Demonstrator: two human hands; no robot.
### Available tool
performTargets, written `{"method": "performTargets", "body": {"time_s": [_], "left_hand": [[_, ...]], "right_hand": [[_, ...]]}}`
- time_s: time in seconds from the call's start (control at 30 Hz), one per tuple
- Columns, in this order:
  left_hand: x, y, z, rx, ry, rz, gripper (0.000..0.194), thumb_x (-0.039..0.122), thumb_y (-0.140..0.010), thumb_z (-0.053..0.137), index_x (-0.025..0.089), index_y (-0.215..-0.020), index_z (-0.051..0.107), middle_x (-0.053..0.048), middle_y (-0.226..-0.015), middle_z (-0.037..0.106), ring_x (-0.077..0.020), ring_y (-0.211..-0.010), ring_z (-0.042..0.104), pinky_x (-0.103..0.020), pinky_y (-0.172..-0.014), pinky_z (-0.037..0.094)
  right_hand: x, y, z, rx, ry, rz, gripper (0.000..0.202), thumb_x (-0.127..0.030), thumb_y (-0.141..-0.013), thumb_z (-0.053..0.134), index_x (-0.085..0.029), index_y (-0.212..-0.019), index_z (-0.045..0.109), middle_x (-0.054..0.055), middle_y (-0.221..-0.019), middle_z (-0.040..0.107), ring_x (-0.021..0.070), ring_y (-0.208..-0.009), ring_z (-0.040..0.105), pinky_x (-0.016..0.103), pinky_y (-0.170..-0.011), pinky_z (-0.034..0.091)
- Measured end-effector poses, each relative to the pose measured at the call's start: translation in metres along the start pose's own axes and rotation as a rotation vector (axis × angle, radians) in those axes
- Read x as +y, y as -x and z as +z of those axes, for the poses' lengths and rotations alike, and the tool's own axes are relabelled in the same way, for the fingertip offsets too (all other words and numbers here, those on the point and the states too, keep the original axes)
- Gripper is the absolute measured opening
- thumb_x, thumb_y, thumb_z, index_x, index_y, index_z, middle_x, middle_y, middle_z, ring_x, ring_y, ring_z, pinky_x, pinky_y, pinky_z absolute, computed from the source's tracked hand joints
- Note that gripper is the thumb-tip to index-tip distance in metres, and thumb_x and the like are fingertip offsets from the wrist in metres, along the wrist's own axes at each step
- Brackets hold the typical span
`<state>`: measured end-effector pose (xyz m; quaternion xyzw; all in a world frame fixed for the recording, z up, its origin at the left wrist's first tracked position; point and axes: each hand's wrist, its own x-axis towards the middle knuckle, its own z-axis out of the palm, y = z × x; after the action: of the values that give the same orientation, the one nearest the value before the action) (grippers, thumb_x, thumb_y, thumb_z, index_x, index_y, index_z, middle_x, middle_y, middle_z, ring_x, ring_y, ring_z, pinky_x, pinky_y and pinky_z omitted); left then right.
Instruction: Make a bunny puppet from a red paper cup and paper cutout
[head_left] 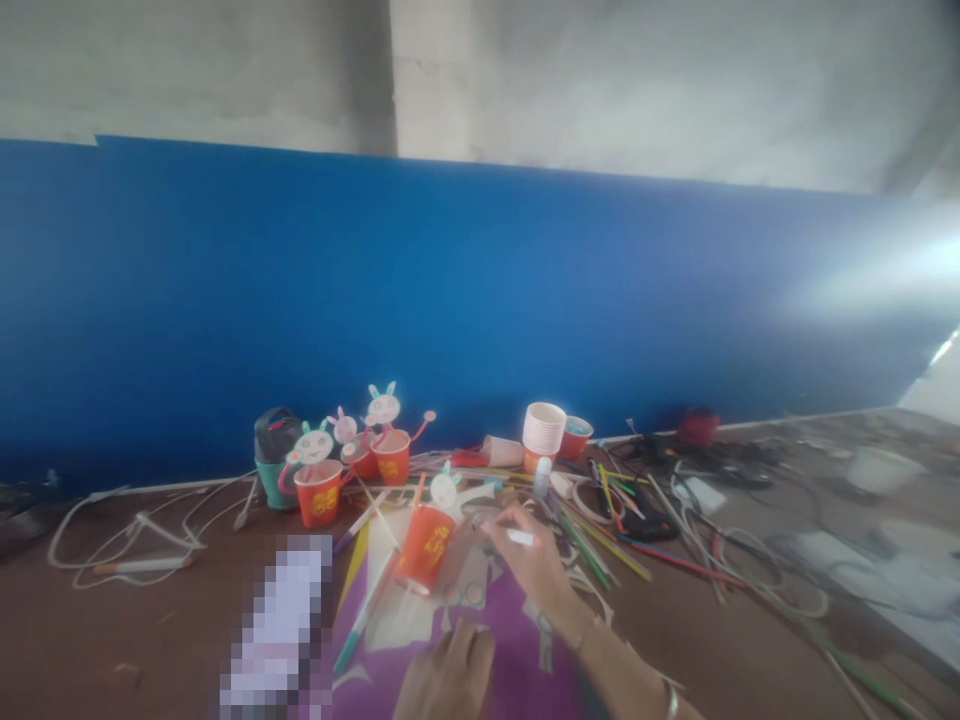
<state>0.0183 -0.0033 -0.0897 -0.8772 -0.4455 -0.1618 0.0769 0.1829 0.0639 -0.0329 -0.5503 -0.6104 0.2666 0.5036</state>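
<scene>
My right hand [534, 565] is closed around a white marker [523, 538] with a reddish end; its fingertips are blurred. Low in the view, my left hand [450, 672] rests over the purple sheet [517, 680] with its fingers curled; anything in them is hidden. Small cut-out paper pieces with pink circles [472, 594] lie between the hands. Left of my right hand, a red paper cup [424, 550] with yellow print tilts on the sheet. Just above it is a paper bunny head [444, 488]. A teal-ended marker [364, 620] lies along the sheet's left side.
Cup figures with bunny heads [318, 492] stand at the back left beside a teal cup [274, 484]. Stacked white cups [544, 428] stand behind my hands. Coloured pencils [611, 540] and white cables [795, 595] spread rightward. A pixelated object [277, 630] lies left. A blue panel [480, 300] borders the back.
</scene>
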Motion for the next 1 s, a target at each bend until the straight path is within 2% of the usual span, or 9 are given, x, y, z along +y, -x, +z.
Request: {"method": "performTargets", "body": {"time_s": [0.17, 0.27, 0.4, 0.47, 0.63, 0.8, 0.9, 1.0], "left_hand": [[-0.002, 0.001, 0.007, 0.015, -0.011, 0.018, 0.031, 0.002, -0.076, 0.053, 0.023, -0.098, 0.058, 0.001, -0.088, 0.065, -0.0139, -0.063, 0.065, -0.020, -0.049, 0.049], [-0.003, 0.000, 0.008, 0.021, -0.012, 0.032, 0.031, 0.003, -0.077, 0.053, 0.023, -0.099, 0.058, 0.001, -0.088, 0.065, -0.0140, -0.063, 0.066, -0.020, -0.049, 0.049], [-0.003, 0.000, 0.008, 0.004, -0.020, 0.031, 0.031, 0.004, -0.076, 0.054, 0.023, -0.100, 0.058, 0.001, -0.089, 0.066, -0.0149, -0.064, 0.066, -0.020, -0.048, 0.050], [-0.002, 0.000, 0.008, -0.012, -0.022, 0.018, 0.031, 0.003, -0.076, 0.053, 0.023, -0.100, 0.058, 0.000, -0.089, 0.067, -0.0148, -0.064, 0.067, -0.019, -0.048, 0.050], [0.001, -0.001, 0.006, -0.012, -0.022, -0.005, 0.031, 0.002, -0.078, 0.048, 0.023, -0.097, 0.058, 0.000, -0.087, 0.067, -0.0145, -0.062, 0.066, -0.019, -0.049, 0.049], [0.003, 0.000, -0.004, 0.007, 0.045, -0.007, 0.031, 0.002, -0.078, 0.045, 0.023, -0.097, 0.059, -0.002, -0.087, 0.067, -0.0149, -0.065, 0.066, -0.020, -0.054, 0.051], [-0.002, -0.003, -0.023, 0.113, 0.231, -0.001, 0.030, 0.005, -0.080, 0.042, 0.023, -0.095, 0.059, -0.002, -0.084, 0.066, -0.0162, -0.072, 0.066, -0.022, -0.059, 0.052], [-0.018, -0.012, -0.044, 0.359, 0.403, -0.119, 0.031, 0.012, -0.085, 0.039, 0.023, -0.107, 0.056, -0.007, -0.102, 0.064, -0.0204, -0.095, 0.062, -0.032, -0.080, 0.052]], "right_hand": [[0.005, -0.003, -0.002, 0.043, 0.125, -0.001, 0.019, -0.039, -0.080, 0.057, -0.021, -0.073, 0.059, 0.004, -0.073, 0.068, 0.0212, -0.068, 0.062, 0.029, -0.061, 0.045], [0.012, -0.005, -0.002, 0.097, 0.232, -0.081, 0.019, -0.037, -0.081, 0.055, -0.021, -0.072, 0.058, 0.004, -0.073, 0.067, 0.0204, -0.069, 0.061, 0.030, -0.067, 0.046], [0.022, -0.010, 0.002, 0.105, 0.248, -0.234, 0.020, -0.033, -0.085, 0.049, -0.022, -0.077, 0.063, 0.007, -0.085, 0.068, 0.0224, -0.086, 0.062, 0.034, -0.082, 0.047], [0.026, -0.011, 0.004, 0.098, 0.202, -0.265, 0.021, -0.032, -0.086, 0.049, -0.022, -0.083, 0.066, 0.008, -0.092, 0.070, 0.0236, -0.092, 0.062, 0.036, -0.087, 0.046], [0.025, -0.012, 0.006, 0.026, 0.081, -0.197, 0.023, -0.034, -0.089, 0.051, -0.022, -0.079, 0.067, 0.007, -0.086, 0.070, 0.0229, -0.086, 0.064, 0.038, -0.086, 0.048], [0.013, -0.010, -0.007, 0.004, 0.038, -0.139, 0.024, -0.037, -0.093, 0.053, -0.016, -0.099, 0.063, 0.005, -0.098, 0.066, 0.0157, -0.082, 0.063, 0.035, -0.077, 0.052], [0.008, -0.008, -0.016, 0.018, 0.046, -0.125, 0.028, -0.037, -0.092, 0.049, -0.019, -0.078, 0.064, 0.007, -0.077, 0.067, 0.0170, -0.068, 0.062, 0.031, -0.064, 0.050], [0.008, -0.005, -0.018, 0.026, 0.070, -0.086, 0.036, -0.038, -0.088, 0.048, -0.022, -0.057, 0.056, 0.004, -0.050, 0.058, 0.0172, -0.047, 0.053, 0.031, -0.050, 0.040]]}}
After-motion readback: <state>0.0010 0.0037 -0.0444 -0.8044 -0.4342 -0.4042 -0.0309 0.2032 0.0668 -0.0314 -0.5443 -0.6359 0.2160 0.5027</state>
